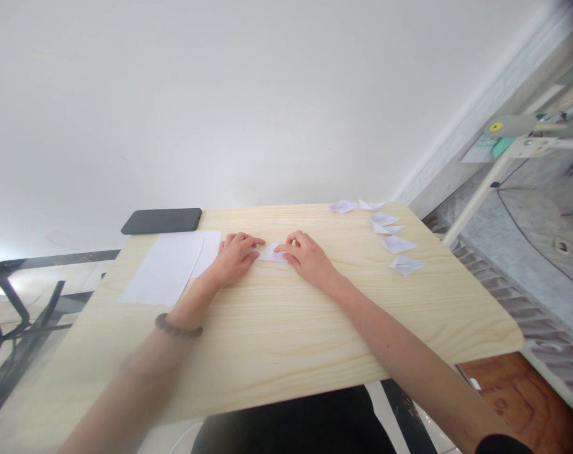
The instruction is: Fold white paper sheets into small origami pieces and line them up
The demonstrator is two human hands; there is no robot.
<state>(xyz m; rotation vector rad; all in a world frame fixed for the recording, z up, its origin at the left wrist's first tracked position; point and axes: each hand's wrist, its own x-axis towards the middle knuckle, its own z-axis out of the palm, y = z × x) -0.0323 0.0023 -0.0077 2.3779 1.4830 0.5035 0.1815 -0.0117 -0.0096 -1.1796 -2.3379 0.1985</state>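
Observation:
A small piece of white paper lies flat on the light wooden table. My left hand presses on its left end, fingers curled down on it. My right hand presses on its right end, with the fingertips bent onto the paper. A dark bead bracelet circles my left wrist. The part of the paper under my fingers is hidden.
White paper sheets lie left of my hands, with a dark phone behind them. Several small folded white paper pieces sit at the table's far right. A white wall stands behind. A white stand rises on the right.

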